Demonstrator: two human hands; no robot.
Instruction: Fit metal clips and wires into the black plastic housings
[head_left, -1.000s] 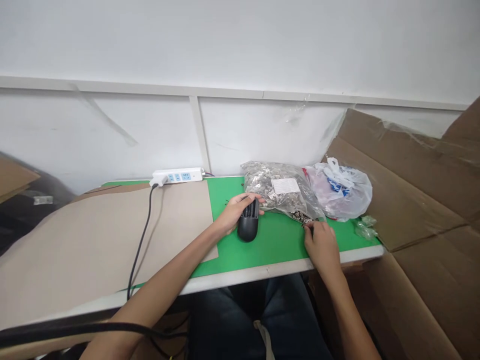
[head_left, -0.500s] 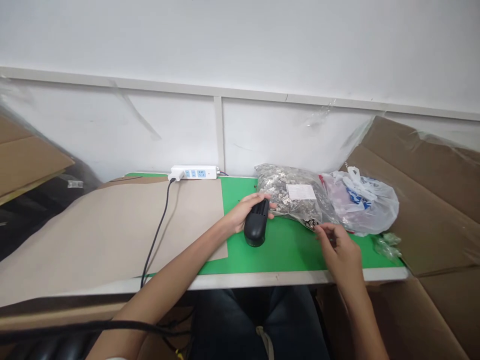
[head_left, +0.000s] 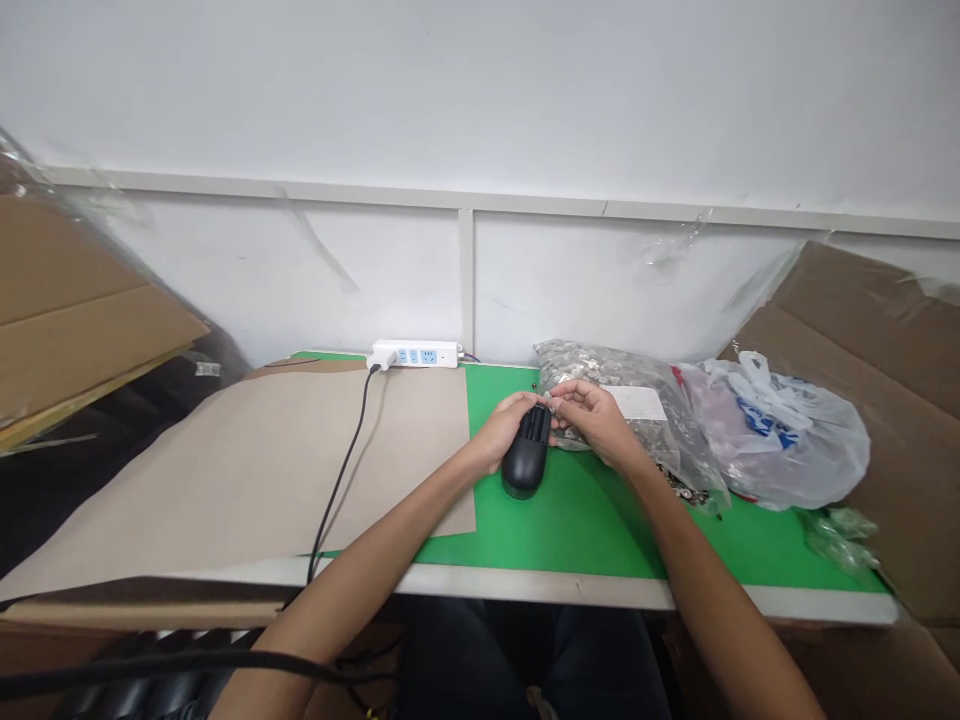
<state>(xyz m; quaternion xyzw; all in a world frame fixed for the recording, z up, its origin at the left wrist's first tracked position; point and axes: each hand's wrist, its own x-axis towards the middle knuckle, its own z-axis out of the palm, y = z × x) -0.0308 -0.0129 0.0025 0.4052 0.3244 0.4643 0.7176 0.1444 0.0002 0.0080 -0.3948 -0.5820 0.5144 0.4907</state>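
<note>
My left hand (head_left: 504, 430) grips a black, mouse-shaped plastic device (head_left: 523, 465) with slots along its upper end. My right hand (head_left: 589, 420) is right next to it, pinching a small shiny metal part (head_left: 553, 401) at the device's upper end. Just behind both hands lies a transparent plastic bag of small metal parts (head_left: 577, 366) with a white label (head_left: 637, 403). My hands hide its middle. A few loose parts spill at its lower corner.
A white plastic bag (head_left: 780, 440) lies right of the metal parts on a green mat (head_left: 585, 530). Small transparent bags (head_left: 841, 535) sit at the mat's right end. A power strip (head_left: 415, 354) with a black cable (head_left: 345, 470) stands at the back, beside a brown paper sheet (head_left: 240, 480). Cardboard (head_left: 877, 330) lines the right side.
My right hand has moved from the bag's lower corner to the black device, with a small metal part in its fingertips. My left hand still holds the device. The view has shifted, so everything sits further right.
</note>
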